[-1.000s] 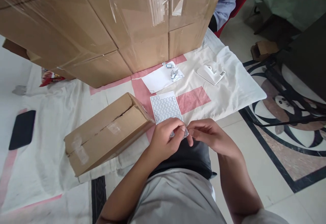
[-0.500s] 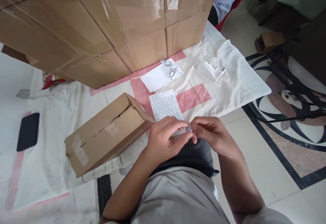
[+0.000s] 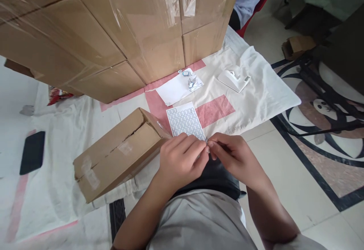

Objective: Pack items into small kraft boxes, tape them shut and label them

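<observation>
My left hand and my right hand meet in front of my waist, fingertips touching. Both are closed in a pinch on a small pale sticker, mostly hidden by the fingers. Just beyond them a white sheet of stickers lies on the cloth, printed with rows of rounded rectangles; part of its top row is bare. Farther back, a blank white paper carries a few loose small pieces, some outlined in blue, near its right end.
A taped cardboard box lies at the left of the sheet. Stacked, wrapped cartons stand at the back. A white tape dispenser sits right, a dark phone far left. Behind the cartons a person's sleeve shows.
My fingertips have drawn closer together and slightly left, covering most of the small sticker that showed between them before. The view has shifted slightly.
</observation>
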The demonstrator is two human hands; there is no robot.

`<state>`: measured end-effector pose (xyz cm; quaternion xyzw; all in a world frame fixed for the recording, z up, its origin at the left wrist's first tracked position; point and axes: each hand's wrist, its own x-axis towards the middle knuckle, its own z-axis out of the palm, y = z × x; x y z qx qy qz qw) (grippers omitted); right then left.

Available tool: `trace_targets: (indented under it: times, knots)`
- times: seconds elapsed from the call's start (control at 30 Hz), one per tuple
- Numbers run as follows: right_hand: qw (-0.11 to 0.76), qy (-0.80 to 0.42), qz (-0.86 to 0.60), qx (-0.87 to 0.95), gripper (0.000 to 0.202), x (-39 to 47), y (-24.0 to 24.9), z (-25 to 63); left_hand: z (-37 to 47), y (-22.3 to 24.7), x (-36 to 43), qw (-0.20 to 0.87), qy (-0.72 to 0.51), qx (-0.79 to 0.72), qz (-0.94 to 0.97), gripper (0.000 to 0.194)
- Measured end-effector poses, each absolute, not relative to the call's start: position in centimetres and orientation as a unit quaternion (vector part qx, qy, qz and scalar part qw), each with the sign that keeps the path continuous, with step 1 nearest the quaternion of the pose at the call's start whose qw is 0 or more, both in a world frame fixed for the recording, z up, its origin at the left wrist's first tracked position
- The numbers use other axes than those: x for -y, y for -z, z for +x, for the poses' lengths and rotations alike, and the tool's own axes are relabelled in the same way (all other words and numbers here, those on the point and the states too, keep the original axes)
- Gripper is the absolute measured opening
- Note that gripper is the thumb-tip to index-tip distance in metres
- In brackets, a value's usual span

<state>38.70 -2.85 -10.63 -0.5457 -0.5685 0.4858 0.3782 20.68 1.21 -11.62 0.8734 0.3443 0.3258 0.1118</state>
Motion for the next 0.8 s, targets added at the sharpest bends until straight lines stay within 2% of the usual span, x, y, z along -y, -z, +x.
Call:
trace_targets:
  times: [0.13, 0.3, 0.47, 0.8]
  knots:
    - [0.367, -0.471, -0.555, 0.580, 0.028, 2.9, 10.7, 38.5, 20.5, 11.9, -1.3, 0.123, -0.316, -0.343, 0.876, 0.013]
    - [0.364, -0.481, -0.538, 0.589, 0.026, 2.8, 10.5, 38.4, 20.6, 12.7, -1.3, 0.229, -0.365, -0.331, 0.840, 0.013]
    - [0.357, -0.495, -0.536, 0.583, 0.027, 2.7, 10.5, 38.3, 20.5, 13.6, -1.4, 0.282, -0.387, -0.328, 0.814, 0.012]
    - [0.357, -0.483, -0.568, 0.563, 0.034, 2.5, 9.6, 39.1, 19.6, 13.1, -1.3, 0.267, -0.385, -0.328, 0.820, 0.011]
